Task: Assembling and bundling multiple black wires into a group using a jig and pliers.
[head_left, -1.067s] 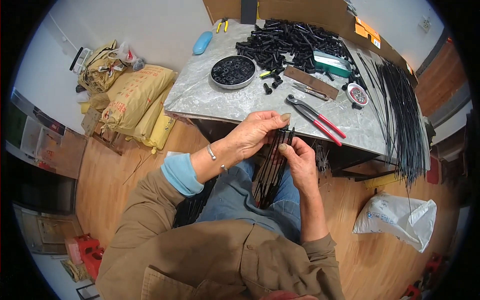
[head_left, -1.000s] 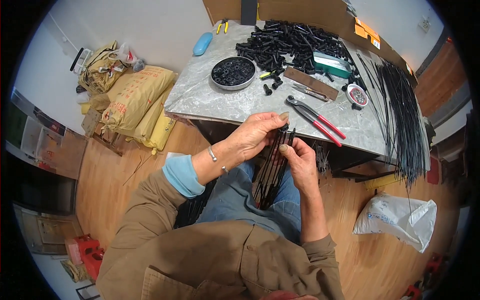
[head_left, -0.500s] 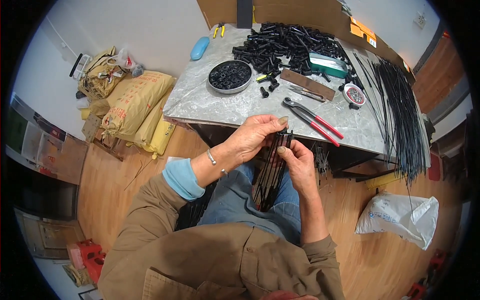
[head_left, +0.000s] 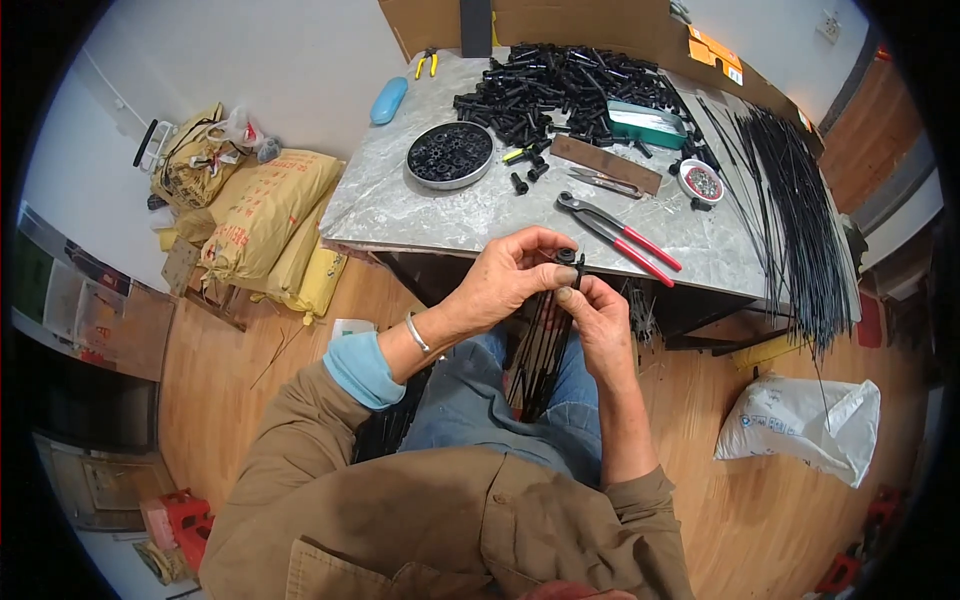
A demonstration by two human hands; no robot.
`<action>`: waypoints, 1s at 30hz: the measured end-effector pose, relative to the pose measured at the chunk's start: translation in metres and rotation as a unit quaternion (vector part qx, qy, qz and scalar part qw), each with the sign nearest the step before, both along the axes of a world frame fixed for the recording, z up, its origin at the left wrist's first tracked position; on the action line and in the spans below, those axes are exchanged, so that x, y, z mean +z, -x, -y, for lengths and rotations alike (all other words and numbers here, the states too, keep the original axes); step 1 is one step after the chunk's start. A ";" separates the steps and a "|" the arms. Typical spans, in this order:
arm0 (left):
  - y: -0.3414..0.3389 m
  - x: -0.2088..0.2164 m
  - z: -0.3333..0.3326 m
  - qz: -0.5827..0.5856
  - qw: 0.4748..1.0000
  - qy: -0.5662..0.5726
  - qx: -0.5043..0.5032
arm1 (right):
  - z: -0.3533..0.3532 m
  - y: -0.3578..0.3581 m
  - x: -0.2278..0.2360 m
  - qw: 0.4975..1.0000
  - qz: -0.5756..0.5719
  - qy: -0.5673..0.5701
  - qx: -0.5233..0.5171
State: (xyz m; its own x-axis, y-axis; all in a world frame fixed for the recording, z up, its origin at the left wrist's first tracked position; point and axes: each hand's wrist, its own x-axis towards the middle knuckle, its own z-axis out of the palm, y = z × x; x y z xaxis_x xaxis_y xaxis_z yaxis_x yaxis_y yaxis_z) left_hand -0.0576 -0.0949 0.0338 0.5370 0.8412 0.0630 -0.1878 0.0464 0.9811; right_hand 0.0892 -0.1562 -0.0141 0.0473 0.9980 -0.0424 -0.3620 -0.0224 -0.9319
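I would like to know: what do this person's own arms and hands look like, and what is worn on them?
Both the left hand and the right hand are ungloved. The left arm has a brown sleeve, a light blue cuff and a thin silver-coloured bracelet. The right arm shows only a brown sleeve end.

You are in what looks like an improvised workshop: the grey surface (head_left: 370, 212) carries a heap of black tubular parts (head_left: 560, 95) toward its far edge, long black rods (head_left: 790, 210) drooping over its right edge and red-handled pliers (head_left: 644, 263) by its near edge, with yellow-handled pliers (head_left: 434, 67) at the far left corner. Past the left edge, you have stuffed sacks (head_left: 268, 215) piled beside a white wall (head_left: 280, 60).
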 end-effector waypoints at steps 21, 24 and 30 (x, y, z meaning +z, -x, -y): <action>0.011 -0.002 -0.002 -0.011 0.997 0.028 -0.075 | 0.003 -0.022 -0.008 0.994 0.054 0.032 0.087; 0.014 0.000 -0.009 0.004 0.989 0.029 -0.143 | -0.003 -0.029 -0.012 0.984 0.023 0.050 0.168; 0.011 0.015 -0.006 -0.016 0.956 0.008 -0.292 | 0.014 -0.025 -0.001 0.969 0.034 0.013 0.245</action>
State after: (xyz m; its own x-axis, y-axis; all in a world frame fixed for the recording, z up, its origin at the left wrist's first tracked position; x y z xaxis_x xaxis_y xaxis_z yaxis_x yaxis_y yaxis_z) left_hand -0.0689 -0.0893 0.0489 0.9166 0.3987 0.0283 -0.0954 0.1496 0.9841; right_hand 0.1145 -0.1701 -0.0153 -0.4277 0.9002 -0.0813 -0.2405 -0.2001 -0.9498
